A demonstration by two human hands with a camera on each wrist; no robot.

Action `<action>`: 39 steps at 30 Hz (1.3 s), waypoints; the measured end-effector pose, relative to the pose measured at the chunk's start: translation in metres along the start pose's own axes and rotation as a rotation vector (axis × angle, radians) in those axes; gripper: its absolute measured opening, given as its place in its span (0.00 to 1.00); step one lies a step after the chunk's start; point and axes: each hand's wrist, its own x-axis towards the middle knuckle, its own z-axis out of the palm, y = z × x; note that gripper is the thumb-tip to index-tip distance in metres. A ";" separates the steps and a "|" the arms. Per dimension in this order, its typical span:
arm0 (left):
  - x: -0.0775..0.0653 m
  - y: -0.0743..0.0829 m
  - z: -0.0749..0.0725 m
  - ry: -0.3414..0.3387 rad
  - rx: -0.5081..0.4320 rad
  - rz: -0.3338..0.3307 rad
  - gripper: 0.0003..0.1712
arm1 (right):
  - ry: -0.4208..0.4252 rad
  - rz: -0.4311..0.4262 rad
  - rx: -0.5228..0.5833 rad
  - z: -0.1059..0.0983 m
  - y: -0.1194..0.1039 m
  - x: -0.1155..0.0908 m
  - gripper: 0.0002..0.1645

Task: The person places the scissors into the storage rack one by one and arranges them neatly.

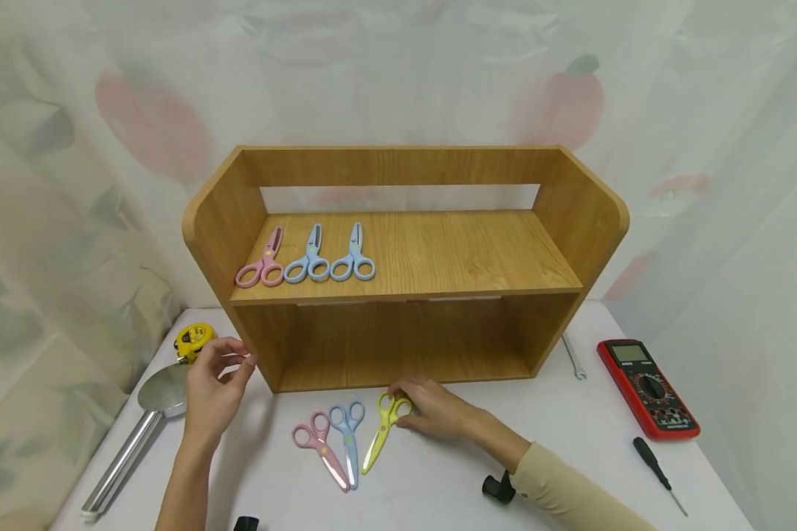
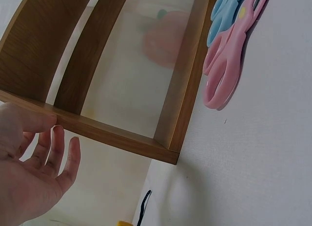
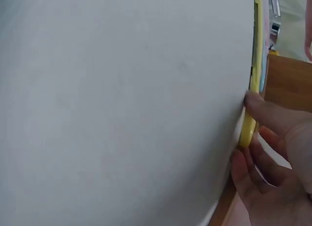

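My right hand pinches the ring handles of yellow scissors on the white table, blades toward me. In the right wrist view, thumb and fingers sit on either side of the yellow handle. Left of them lie blue scissors and pink scissors, their blade tips close together. My left hand is at the front edge of the wooden shelf's left side, fingers loosely bent. The left wrist view shows its thumb against that wooden edge. Pink scissors and two blue pairs stand in a row on the upper board.
At the left are a yellow tape measure and a metal utensil with a round head and long handle. On the right lie a wrench partly behind the shelf, a red multimeter and a black-handled screwdriver.
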 end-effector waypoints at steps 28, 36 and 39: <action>-0.001 0.001 0.000 0.008 0.002 -0.019 0.19 | -0.248 -0.133 0.344 -0.101 -0.049 -0.048 0.37; -0.001 0.004 0.001 -0.002 0.024 -0.019 0.19 | 0.291 -0.269 0.294 -0.179 -0.091 -0.031 0.41; 0.000 0.003 0.001 0.001 0.033 -0.021 0.19 | 0.421 -0.165 0.218 -0.196 -0.099 -0.011 0.41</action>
